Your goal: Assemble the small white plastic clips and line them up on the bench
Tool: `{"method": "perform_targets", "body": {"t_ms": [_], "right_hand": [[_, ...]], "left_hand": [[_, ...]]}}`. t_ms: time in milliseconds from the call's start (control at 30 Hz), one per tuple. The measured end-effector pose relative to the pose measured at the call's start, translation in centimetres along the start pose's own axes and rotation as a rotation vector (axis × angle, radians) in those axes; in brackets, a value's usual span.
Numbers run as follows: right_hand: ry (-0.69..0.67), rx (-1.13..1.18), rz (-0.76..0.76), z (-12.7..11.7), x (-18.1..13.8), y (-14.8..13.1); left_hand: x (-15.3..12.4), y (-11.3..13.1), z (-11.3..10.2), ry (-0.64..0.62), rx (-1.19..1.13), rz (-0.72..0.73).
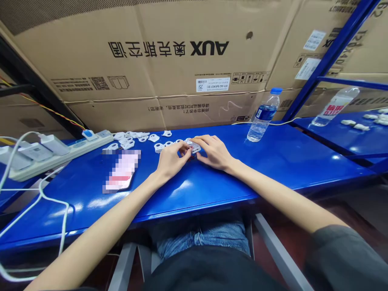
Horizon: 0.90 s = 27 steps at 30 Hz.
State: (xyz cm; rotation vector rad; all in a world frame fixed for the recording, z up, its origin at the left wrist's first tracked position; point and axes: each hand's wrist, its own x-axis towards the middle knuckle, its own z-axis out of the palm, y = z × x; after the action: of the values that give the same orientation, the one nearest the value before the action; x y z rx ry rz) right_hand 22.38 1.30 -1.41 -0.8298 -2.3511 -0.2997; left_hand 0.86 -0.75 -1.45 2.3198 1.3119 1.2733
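the left hand (pixel 171 159) and right hand (pixel 214 152) jointly pinch a small white plastic part (pixel 194 146). more loose white plastic clips (pixel 136 138) lie just beyond the left hand.

A clear plastic water bottle with a blue cap (pixel 262 116) stands on my glossy blue metal table (pixel 273 161). A white power strip (pixel 60 155) lies at my left, brown cardboard boxes (pixel 169 60) behind.

Bare forearms, dark grey short sleeve (pixel 342 254), blue jeans (pixel 206 238), dark top.
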Motion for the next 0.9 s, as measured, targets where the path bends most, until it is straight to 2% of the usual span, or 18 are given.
{"method": "perform_targets", "body": {"t_ms": [433, 900], "right_hand": [[-0.006, -0.030, -0.014, -0.10, 0.18, -0.18], [0.018, -0.041, -0.061, 0.13, 0.13, 0.00]], "left_hand": [[-0.25, 0.11, -0.05, 0.014, 0.092, 0.059], [-0.28, 0.35, -0.08, 0.017, 0.135, 0.033]]}}
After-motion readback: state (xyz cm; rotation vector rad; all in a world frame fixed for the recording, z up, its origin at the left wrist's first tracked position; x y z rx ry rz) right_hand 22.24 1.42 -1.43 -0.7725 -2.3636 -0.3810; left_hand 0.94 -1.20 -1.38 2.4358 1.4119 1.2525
